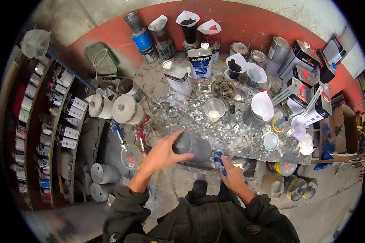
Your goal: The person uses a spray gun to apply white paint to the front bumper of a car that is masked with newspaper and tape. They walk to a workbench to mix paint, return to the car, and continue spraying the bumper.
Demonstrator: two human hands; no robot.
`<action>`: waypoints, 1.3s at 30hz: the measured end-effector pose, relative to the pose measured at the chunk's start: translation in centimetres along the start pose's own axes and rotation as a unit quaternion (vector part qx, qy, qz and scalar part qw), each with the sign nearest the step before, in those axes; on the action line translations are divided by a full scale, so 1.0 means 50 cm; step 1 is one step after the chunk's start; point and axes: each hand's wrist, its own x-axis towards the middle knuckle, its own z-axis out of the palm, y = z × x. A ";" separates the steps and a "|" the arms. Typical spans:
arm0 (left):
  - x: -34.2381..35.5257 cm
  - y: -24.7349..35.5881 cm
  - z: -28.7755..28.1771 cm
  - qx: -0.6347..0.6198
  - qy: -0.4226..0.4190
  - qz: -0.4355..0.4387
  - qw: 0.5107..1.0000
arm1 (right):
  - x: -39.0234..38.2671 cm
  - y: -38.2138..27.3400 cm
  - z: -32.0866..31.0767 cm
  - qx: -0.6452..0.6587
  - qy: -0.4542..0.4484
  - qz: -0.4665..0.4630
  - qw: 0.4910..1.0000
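Note:
My left hand [166, 153] is closed round one end of a dark grey cylindrical cup [196, 148], which lies tilted over the bench's front edge. My right hand [234, 176] grips a small, shiny blue tool [219, 161] just right of the cup. Its kind I cannot make out, as the fingers cover part of it. Left of my left hand are a red spray gun [140, 135] and a blue spray gun [119, 133]. Ahead of the cup stands a clear plastic cup [214, 109] with a pale liquid at its bottom.
Paint flakes cover the bench [186, 115]. Two white-and-blue solvent cans [200, 62] stand further back, near several cups with paper strainers [187, 19]. Boxed cans [299, 60] crowd the right. A lidded pot [126, 110] stands left, beside shelves [49, 121] of cans.

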 end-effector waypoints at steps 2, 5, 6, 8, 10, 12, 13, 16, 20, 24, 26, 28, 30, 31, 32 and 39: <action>0.006 0.001 -0.016 0.007 -0.036 -0.059 0.998 | 0.007 -0.012 0.010 -0.031 -0.001 -0.008 0.999; 0.006 -0.010 -0.036 0.042 -0.066 0.026 0.997 | 0.015 -0.017 0.028 -0.008 -0.009 -0.028 1.000; -0.005 -0.009 -0.043 0.080 -0.075 0.107 0.988 | 0.018 -0.013 0.033 0.011 -0.013 -0.035 0.999; -0.019 -0.015 -0.061 0.153 -0.129 0.237 0.951 | 0.031 0.004 0.042 0.093 -0.063 -0.087 0.990; -0.039 -0.008 -0.078 0.205 -0.185 0.264 0.924 | 0.040 0.008 0.059 0.161 -0.102 -0.117 0.975; -0.059 0.010 -0.097 0.239 -0.213 0.275 0.906 | 0.054 -0.014 0.059 0.213 -0.134 -0.130 0.959; -0.066 0.002 -0.105 0.246 -0.178 0.292 0.907 | 0.061 -0.028 0.061 0.238 -0.152 -0.138 0.949; -0.065 -0.017 -0.136 0.215 -0.030 0.306 0.927 | 0.100 -0.048 0.117 0.285 -0.111 -0.055 0.951; -0.142 -0.047 -0.131 0.078 0.178 0.171 0.966 | 0.184 -0.189 0.139 0.427 -0.046 0.026 0.903; -0.192 -0.090 -0.061 0.021 0.164 0.080 0.983 | 0.289 -0.287 0.178 0.351 0.123 0.021 0.928; -0.209 -0.116 -0.018 -0.039 0.151 0.061 0.986 | 0.341 -0.320 0.244 0.399 0.140 0.079 0.903; -0.247 -0.140 0.017 -0.095 0.165 0.022 0.981 | 0.352 -0.370 0.205 0.397 0.041 0.163 0.902; -0.249 -0.135 0.044 -0.146 0.162 0.000 0.976 | 0.384 -0.365 0.271 0.362 0.164 0.130 0.908; -0.254 -0.137 0.054 -0.168 0.168 -0.021 0.971 | 0.393 -0.360 0.299 0.327 0.224 0.098 0.913; -0.257 -0.142 0.060 -0.172 0.171 -0.033 0.970 | 0.390 -0.364 0.291 0.331 0.191 0.110 0.918; -0.170 -0.109 0.120 -0.191 0.087 0.011 0.978 | 0.372 -0.305 0.260 0.336 0.078 0.047 0.937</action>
